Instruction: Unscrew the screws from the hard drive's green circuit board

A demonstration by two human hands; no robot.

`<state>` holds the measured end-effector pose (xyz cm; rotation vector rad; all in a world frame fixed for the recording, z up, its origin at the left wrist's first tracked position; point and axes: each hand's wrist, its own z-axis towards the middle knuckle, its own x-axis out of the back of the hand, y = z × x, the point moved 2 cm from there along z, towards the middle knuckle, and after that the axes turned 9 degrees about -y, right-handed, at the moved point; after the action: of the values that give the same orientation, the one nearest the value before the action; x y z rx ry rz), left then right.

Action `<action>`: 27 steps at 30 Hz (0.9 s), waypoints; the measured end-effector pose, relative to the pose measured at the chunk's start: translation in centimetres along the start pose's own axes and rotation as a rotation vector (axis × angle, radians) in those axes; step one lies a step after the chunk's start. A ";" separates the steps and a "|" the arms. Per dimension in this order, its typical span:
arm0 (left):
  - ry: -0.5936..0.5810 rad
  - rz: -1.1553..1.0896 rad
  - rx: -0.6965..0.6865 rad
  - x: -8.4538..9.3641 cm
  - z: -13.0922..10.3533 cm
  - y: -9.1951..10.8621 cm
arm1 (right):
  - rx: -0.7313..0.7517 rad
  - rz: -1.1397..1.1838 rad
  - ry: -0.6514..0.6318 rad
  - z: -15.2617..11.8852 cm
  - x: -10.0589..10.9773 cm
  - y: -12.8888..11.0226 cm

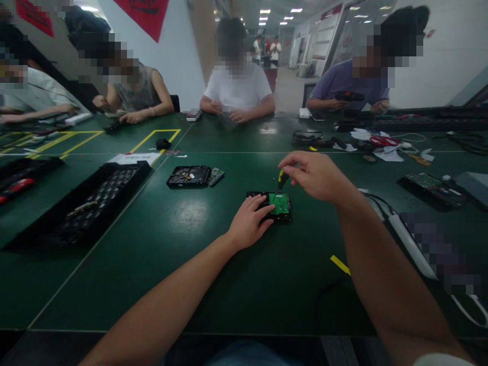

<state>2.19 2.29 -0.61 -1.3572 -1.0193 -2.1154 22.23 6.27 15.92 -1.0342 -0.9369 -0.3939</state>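
Left hand [249, 218] spread out flat, fingers laid over the dark half of a hard drive [279, 204], with its green circuit board [281, 202] showing just past the fingertips! Right hand [310, 175] up above the drive's far edge, thumb and fingers pinching the top of a small yellow-and-black tool [281, 180], lower end angled down; whether it touches the drive, can't tell from here. That drive lies board side up on the green table [190, 284], ahead of the two forearms.

Out we go to the left: a second drive [188, 176], black, with a small separate board [217, 176] right at its end. Further over, a long black tray [32, 236] slants across, metal bits [82, 208] inside it, a white sheet [133, 158] at its far end.

Swing right: a yellow strip [340, 265] beside the right forearm, a white bar [412, 246] with cables outside that arm, and another drive [434, 189] beyond. Farther back, coiled cables [307, 137] and paper scraps [389, 155]. Across the table, a person in white [240, 84] and, to the right, a person in purple [339, 81].
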 end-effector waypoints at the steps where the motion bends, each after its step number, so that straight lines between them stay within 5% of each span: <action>1: -0.001 0.001 0.001 0.0 0.0 0.0 | -0.011 0.000 0.011 0.0 0.0 0.1; 13: -0.009 0.007 0.009 0.1 0.0 0.1 | -0.127 -0.148 0.114 0.1 0.0 0.1; 27: -0.009 0.024 0.007 0.1 0.0 0.2 | -0.036 -0.074 -0.001 0.1 -0.4 0.0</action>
<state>2.27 2.19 -0.51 -1.3704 -1.0079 -2.0885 21.95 6.33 15.65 -1.0344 -0.9741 -0.4734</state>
